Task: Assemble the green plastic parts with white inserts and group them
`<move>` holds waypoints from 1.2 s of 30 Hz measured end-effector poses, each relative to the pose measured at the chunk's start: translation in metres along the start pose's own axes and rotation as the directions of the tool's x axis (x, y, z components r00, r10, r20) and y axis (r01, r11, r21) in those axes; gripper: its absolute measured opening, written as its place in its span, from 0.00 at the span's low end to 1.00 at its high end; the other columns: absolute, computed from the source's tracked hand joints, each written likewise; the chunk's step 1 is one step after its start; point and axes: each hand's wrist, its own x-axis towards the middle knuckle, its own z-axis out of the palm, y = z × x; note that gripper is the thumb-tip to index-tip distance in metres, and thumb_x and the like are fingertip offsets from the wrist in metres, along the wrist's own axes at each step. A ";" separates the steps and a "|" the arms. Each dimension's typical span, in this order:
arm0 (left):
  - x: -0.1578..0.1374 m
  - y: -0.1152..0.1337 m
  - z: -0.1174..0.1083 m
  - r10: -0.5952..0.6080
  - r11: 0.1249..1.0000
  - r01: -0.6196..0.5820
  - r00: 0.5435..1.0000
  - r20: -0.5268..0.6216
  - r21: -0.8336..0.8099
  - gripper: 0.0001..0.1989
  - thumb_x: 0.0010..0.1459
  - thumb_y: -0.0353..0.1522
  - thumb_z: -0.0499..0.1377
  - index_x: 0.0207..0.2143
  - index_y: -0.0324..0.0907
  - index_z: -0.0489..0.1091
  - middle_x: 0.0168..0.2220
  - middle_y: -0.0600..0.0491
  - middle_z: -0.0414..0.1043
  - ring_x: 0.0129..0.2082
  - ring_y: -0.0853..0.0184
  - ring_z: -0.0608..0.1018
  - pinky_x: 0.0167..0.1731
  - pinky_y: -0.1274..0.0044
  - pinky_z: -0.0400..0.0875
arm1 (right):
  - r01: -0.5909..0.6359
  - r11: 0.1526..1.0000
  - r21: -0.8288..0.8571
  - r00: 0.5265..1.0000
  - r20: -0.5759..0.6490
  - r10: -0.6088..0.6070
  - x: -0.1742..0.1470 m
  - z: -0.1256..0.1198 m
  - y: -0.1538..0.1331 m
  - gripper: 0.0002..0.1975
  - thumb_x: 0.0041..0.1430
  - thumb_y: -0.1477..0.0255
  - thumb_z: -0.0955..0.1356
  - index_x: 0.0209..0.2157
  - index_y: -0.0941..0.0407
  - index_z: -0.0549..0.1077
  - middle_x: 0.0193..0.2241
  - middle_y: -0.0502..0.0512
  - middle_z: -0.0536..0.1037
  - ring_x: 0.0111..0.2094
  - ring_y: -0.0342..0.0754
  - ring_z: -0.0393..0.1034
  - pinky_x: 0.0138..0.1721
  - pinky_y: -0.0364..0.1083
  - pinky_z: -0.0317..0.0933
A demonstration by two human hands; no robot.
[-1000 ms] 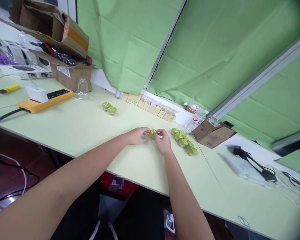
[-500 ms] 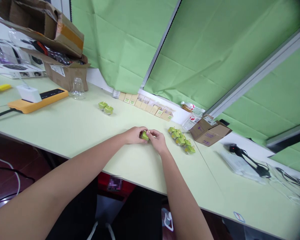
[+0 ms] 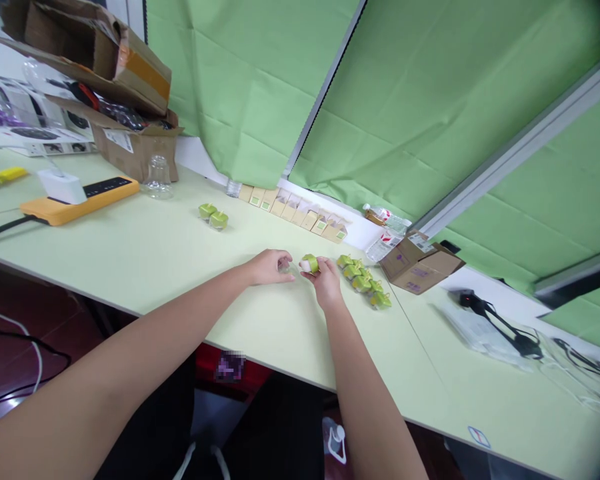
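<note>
Pinching, right hand [image 3: 326,283]: one green-topped piece [image 3: 312,263], caught at its right side between thumb and fingers, white part facing left; the grip presumably leaves that white part free and in sight. Location: mid-table, between the two hands.

Left hand [image 3: 269,268]: fingers curved, thumb apart, its opening turned toward the piece and near it, not touching. A faint clear patch shows inside the curl, perhaps plastic; whether it is firmly held, cannot tell. The hands sit close together, apparently so both can serve one item.

Cluster of green-topped clear containers [image 3: 363,283]: just beyond the right hand, packed side by side, likely to stay compact and within reach.

Pair of green-topped containers [image 3: 218,220]: farther left, touching, well apart from the cluster.

Row of small cardboard boxes [image 3: 299,212]: lined along the wall edge of the pale table [image 3: 180,267], probably to spare the working area.

Yellow power strip [image 3: 97,202]: far left, white charger [image 3: 63,187] plugged in, likely kept aside for its cable.
</note>
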 end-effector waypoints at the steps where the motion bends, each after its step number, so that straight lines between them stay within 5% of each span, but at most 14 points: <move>1: 0.001 -0.001 -0.001 -0.017 0.999 0.018 0.999 -0.034 0.030 0.28 0.46 0.45 0.67 0.48 0.41 0.71 0.41 0.50 0.75 0.38 0.63 0.76 0.39 0.73 0.69 | -0.039 0.998 0.054 0.998 -0.036 0.041 0.000 -0.001 -0.002 0.09 0.57 0.64 0.67 0.33 0.53 0.66 0.31 0.51 0.78 0.31 0.48 0.75 0.31 0.47 0.71; 5: 0.003 -0.005 -0.006 -0.107 0.962 0.145 0.980 -0.169 0.231 0.23 0.49 0.42 0.65 0.46 0.42 0.70 0.42 0.49 0.75 0.40 0.60 0.77 0.39 0.73 0.70 | -0.189 0.969 0.162 0.972 -0.109 0.208 0.000 -0.001 -0.007 0.06 0.60 0.68 0.66 0.33 0.55 0.68 0.30 0.54 0.78 0.29 0.46 0.75 0.28 0.43 0.70; 10: 0.006 -0.012 -0.013 -0.134 0.863 0.264 0.941 -0.309 0.430 0.22 0.54 0.39 0.61 0.50 0.40 0.69 0.47 0.43 0.74 0.50 0.52 0.73 0.48 0.66 0.68 | -0.199 0.966 0.164 0.979 0.072 0.189 -0.006 0.000 -0.007 0.12 0.49 0.72 0.76 0.33 0.55 0.72 0.33 0.53 0.79 0.34 0.44 0.75 0.33 0.39 0.69; 13: 0.005 -0.011 -0.012 0.003 0.864 0.173 0.938 -0.348 0.474 0.28 0.54 0.35 0.61 0.58 0.39 0.64 0.57 0.41 0.66 0.59 0.50 0.65 0.56 0.62 0.62 | -0.223 0.971 0.082 0.964 0.164 0.208 -0.010 0.001 -0.006 0.16 0.44 0.73 0.78 0.35 0.55 0.73 0.34 0.51 0.78 0.34 0.42 0.73 0.35 0.39 0.68; 16: 0.001 0.000 -0.007 0.240 0.867 -0.097 0.941 -0.239 0.488 0.29 0.54 0.32 0.60 0.59 0.40 0.63 0.60 0.43 0.63 0.62 0.53 0.61 0.60 0.61 0.58 | -0.253 0.967 -0.002 0.939 0.241 0.246 -0.012 0.001 -0.005 0.15 0.47 0.68 0.77 0.37 0.55 0.74 0.33 0.51 0.77 0.31 0.41 0.71 0.33 0.40 0.66; 19: -0.006 0.015 0.000 0.415 0.848 -0.354 0.907 -0.078 0.396 0.27 0.55 0.27 0.57 0.59 0.42 0.64 0.58 0.46 0.66 0.59 0.57 0.65 0.60 0.65 0.61 | -0.248 0.968 -0.034 0.913 0.327 0.245 -0.014 0.002 -0.005 0.15 0.49 0.66 0.75 0.38 0.54 0.73 0.31 0.49 0.76 0.28 0.40 0.68 0.31 0.40 0.64; 21: -0.008 0.022 0.005 0.442 0.857 -0.416 0.897 -0.018 0.304 0.27 0.55 0.25 0.56 0.59 0.43 0.65 0.56 0.47 0.68 0.56 0.59 0.68 0.56 0.68 0.65 | -0.235 0.970 -0.068 0.896 0.372 0.243 -0.015 0.002 -0.005 0.14 0.50 0.66 0.74 0.38 0.53 0.72 0.29 0.48 0.74 0.27 0.40 0.66 0.29 0.40 0.61; 30: -0.005 0.020 0.008 0.418 0.908 -0.418 0.906 -0.070 0.011 0.20 0.57 0.27 0.58 0.53 0.42 0.71 0.51 0.46 0.71 0.48 0.63 0.75 0.46 0.72 0.72 | -0.179 0.963 -0.199 0.880 0.406 0.247 -0.011 0.002 -0.002 0.09 0.52 0.64 0.67 0.34 0.53 0.67 0.21 0.44 0.63 0.19 0.39 0.53 0.17 0.39 0.43; 36: -0.006 0.019 0.011 0.358 0.931 -0.360 0.933 -0.048 -0.056 0.27 0.50 0.21 0.57 0.54 0.41 0.71 0.52 0.45 0.72 0.45 0.63 0.76 0.37 0.75 0.72 | -0.178 0.942 -0.285 0.884 0.374 0.280 -0.009 0.000 0.001 0.08 0.50 0.64 0.63 0.28 0.55 0.65 0.18 0.44 0.59 0.17 0.39 0.47 0.15 0.40 0.39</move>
